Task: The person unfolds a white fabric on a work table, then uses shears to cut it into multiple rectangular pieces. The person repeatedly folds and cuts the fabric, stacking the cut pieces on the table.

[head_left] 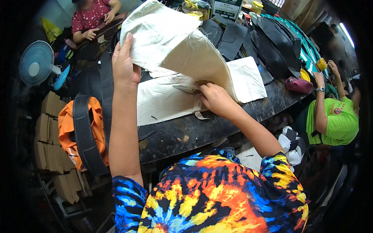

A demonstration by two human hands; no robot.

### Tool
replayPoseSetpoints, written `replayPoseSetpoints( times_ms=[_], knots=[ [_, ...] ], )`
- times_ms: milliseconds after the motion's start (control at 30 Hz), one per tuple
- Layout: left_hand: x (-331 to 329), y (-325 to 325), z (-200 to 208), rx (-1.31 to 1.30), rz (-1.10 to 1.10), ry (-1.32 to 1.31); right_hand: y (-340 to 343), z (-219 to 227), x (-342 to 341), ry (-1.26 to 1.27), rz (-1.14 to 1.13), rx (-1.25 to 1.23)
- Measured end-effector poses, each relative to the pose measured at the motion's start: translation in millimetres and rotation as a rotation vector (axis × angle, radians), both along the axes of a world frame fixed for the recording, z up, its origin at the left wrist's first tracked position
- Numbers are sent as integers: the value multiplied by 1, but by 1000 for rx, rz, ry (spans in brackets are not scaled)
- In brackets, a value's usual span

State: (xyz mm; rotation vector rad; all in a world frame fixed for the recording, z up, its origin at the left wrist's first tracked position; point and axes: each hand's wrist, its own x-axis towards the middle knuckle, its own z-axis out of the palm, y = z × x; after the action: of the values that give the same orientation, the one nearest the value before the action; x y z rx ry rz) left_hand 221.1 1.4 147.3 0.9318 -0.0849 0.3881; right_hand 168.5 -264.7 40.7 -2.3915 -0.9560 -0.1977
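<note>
In the head view, the person's left hand (126, 64) grips the left edge of a folded cream cloth (163, 35) between thumb and fingers, holding part of it raised over the dark table (175, 145). The right hand (215, 99) has its fingers curled beneath that part, though whether they pinch cloth cannot be told; black pieces (233, 40) lie far right, an orange bundle (66, 128) near left

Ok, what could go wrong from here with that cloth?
The raised white cloth is frayed along an edge, so threads might pull loose. With the left hand holding it up and the right hand low among the layers, these could shift. The lower cloth lies on a marked table and might pick up dirt.
</note>
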Motion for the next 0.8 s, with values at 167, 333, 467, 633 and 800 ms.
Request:
replayPoseSetpoints(
  times_ms=[167, 333, 467, 633, 800],
  knots=[
    [-8, 14, -2, -28, 131, 63, -10, -19, 11, 55, -21, -154],
    [-10, 27, -2, -148, 178, 148, -33, 11, -18, 73, 7, -87],
    [-13, 30, 18, -166, 91, 109, -72, 31, -45, 169, -112, 89],
    [-18, 30, 64, -141, 37, -67, -117, 21, -51, -93, -590, 423],
    [-46, 58, 114, -38, -142, -328, -158, -1, -36, 113, -778, 180]
  ],
)
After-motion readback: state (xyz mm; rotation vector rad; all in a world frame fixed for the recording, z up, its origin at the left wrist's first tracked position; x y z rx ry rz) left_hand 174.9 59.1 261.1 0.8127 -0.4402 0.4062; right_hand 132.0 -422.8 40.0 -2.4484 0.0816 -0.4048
